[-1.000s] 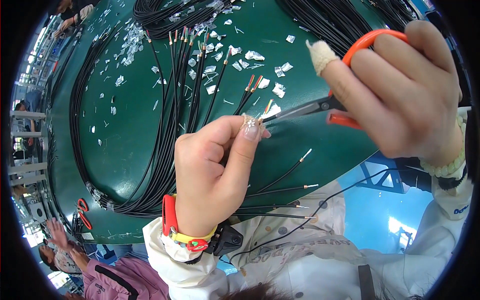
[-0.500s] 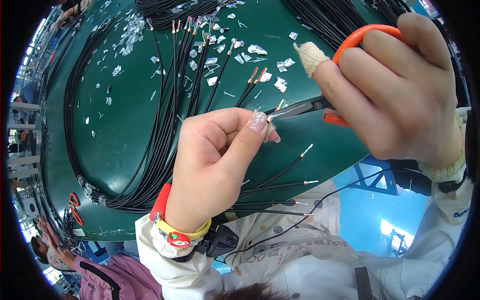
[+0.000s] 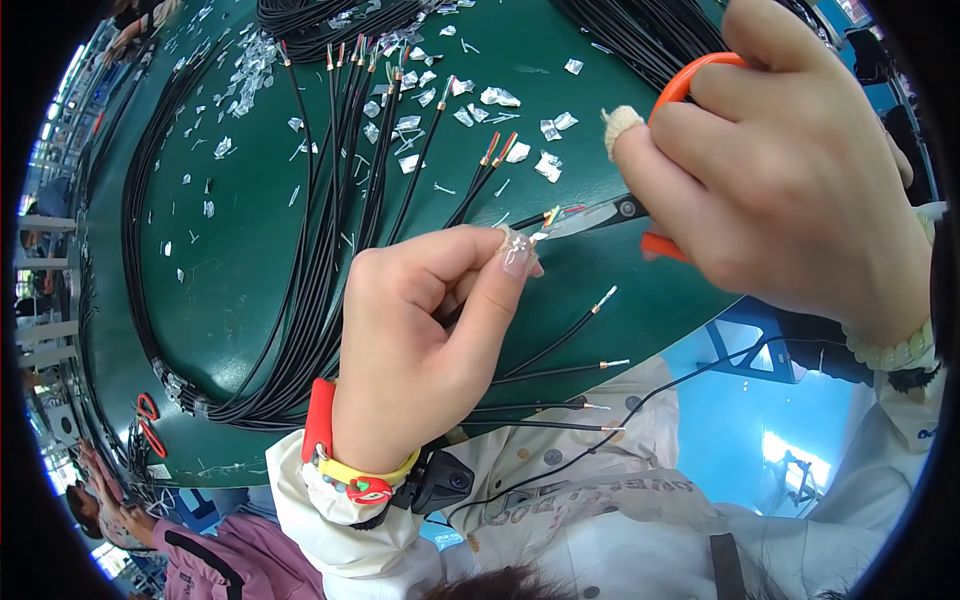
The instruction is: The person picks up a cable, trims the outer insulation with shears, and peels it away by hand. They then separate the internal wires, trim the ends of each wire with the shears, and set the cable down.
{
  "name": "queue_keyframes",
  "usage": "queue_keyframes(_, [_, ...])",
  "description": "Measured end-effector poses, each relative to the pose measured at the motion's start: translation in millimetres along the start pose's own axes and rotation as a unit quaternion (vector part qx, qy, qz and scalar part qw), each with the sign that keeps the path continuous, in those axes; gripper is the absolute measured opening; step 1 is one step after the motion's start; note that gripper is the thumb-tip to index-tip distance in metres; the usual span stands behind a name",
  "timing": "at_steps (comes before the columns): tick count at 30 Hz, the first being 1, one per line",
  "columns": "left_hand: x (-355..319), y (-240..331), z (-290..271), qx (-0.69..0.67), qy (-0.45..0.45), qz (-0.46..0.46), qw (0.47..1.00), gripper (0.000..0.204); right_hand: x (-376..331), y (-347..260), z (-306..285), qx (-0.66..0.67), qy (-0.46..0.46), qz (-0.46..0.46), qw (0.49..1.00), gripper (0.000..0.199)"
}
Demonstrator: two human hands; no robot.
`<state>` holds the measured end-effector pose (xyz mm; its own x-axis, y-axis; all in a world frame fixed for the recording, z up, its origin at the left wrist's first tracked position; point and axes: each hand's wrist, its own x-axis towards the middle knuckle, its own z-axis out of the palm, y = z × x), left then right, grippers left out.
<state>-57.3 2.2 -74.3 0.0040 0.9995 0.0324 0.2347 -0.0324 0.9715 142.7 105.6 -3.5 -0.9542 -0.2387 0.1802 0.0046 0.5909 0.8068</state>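
Note:
My left hand (image 3: 415,335) is closed in a pinch, thumb against forefinger, on a cable end (image 3: 539,238). Only a small whitish tip of that end shows past the thumbnail; my fingers hide the rest. My right hand (image 3: 770,165) grips orange-handled scissors (image 3: 592,217), whose blades reach left to that tip. Whether the blades touch it I cannot tell. A beige cloth fingertip cover (image 3: 622,128) is on one right finger. Just behind the blades lie coloured wire ends (image 3: 552,214). Black cables (image 3: 318,330) with stripped red and pale wire ends run beside and beneath my left hand.
Scraps of clear film and foil (image 3: 250,80) litter the green table (image 3: 240,300). More black cable coils (image 3: 340,25) lie at the back. Several stripped cables (image 3: 605,298) point right near the table's front edge. Red-handled scissors (image 3: 150,425) lie far left. A person in pink (image 3: 240,560) sits lower left.
My right hand has shifted a little left and turned slightly, with the scissors still at the pinched cable end. My left hand keeps its pinch. The whole view has shifted slightly.

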Motion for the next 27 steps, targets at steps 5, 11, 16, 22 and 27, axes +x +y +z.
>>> queue_keyframes(5, [3,-3,3,0.043,0.025,0.055,0.997,0.015,-3,4,10,-0.014,0.026,-0.019,0.999,0.025])
queue_keyframes(11, [5,8,-3,-0.065,0.011,-0.025,0.997,0.02,16,7,14,-0.035,0.067,-0.043,0.996,0.023])
queue_keyframes(16, [6,19,-22,-0.297,-0.076,-0.12,0.944,0.025,22,11,13,-0.039,0.086,0.007,0.996,0.021])
queue_keyframes(22, [9,26,-33,-0.326,-0.074,-0.101,0.937,0.026,32,13,17,-0.022,0.104,0.087,0.991,0.019])
queue_keyframes(27, [14,33,-32,-0.252,-0.017,-0.08,0.964,0.026,32,22,23,0.026,0.107,0.103,0.989,0.019])
